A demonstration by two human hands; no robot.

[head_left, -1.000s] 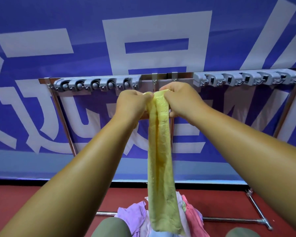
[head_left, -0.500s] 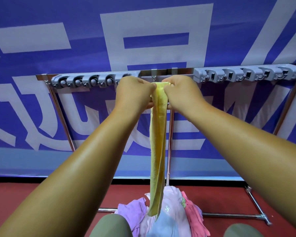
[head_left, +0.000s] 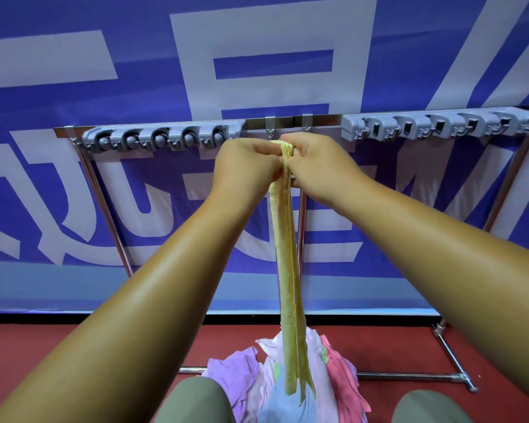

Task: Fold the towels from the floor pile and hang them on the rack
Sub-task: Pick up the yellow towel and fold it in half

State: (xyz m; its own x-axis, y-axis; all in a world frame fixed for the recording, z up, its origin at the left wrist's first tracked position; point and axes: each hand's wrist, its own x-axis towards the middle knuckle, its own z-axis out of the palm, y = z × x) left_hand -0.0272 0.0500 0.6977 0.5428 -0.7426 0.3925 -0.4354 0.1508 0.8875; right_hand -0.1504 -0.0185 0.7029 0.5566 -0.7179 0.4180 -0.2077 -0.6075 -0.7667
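A yellow towel (head_left: 289, 270), folded into a narrow strip, hangs straight down from both hands. My left hand (head_left: 245, 164) and my right hand (head_left: 315, 166) pinch its top end together, just below the metal hooks (head_left: 271, 128) at the middle of the rack's top bar (head_left: 287, 120). The strip's lower end dangles over the pile of towels (head_left: 287, 377) on the floor, which holds purple, pink, white and light blue cloth.
Grey clip holders sit on the rack bar, one on the left (head_left: 162, 138) and one on the right (head_left: 437, 125). The rack's chrome legs and base bar (head_left: 409, 375) rest on red floor. A blue banner (head_left: 257, 56) hangs behind. My knees show at the bottom edge.
The hands have closed in on each other and the towel has been gathered from a wider band into a thin strip. The top end sits close under the centre hooks.
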